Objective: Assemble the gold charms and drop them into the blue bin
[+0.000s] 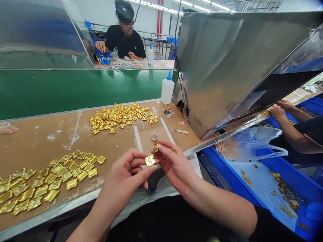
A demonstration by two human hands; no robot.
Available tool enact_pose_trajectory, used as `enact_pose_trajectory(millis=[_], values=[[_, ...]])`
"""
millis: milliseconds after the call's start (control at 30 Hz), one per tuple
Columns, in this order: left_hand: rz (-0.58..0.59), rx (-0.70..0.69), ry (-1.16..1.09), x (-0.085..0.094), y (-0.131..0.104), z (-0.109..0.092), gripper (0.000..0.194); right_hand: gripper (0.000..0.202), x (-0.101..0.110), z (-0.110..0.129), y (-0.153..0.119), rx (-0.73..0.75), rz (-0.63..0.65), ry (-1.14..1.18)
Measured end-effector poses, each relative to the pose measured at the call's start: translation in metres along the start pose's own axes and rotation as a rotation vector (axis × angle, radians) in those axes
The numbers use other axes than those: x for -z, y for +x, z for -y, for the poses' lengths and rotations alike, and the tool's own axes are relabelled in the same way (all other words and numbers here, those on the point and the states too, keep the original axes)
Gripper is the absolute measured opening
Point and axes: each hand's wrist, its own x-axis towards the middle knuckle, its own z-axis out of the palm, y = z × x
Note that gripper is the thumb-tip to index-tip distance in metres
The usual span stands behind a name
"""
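Note:
Near the table's front edge, my left hand (126, 178) pinches a square gold piece (150, 160) between thumb and fingers. Close beside it on the right, my right hand (176, 164) holds a small round gold part (156, 148) at its fingertips. The two gold items are near each other but apart. Behind my hands a small clear cup (154, 135) stands on a cardboard sheet (145, 136) with white strips. Flat gold pieces (62, 170) lie in rows at the left, and a heap of gold parts (118, 116) sits farther back.
A white bottle (167, 90) with a blue cap stands by a large metal panel (227, 64) at the right. A small knife (180, 131) lies on the table. Blue bins (214, 164) are lower right. A person sits across the green belt (75, 90); another person's hands show far right.

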Motion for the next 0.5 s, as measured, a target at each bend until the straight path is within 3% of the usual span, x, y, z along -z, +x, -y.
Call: enact_pose_trajectory(millis=[233, 500], values=[[0.03, 0.044, -0.019, 0.0, 0.001, 0.0, 0.037, 0.022, 0.01, -0.006, 0.002, 0.252, 0.082, -0.226], [0.042, 0.035, -0.006, -0.003, 0.0, 0.002, 0.04, 0.025, 0.016, -0.004, 0.005, 0.212, 0.094, -0.186]])
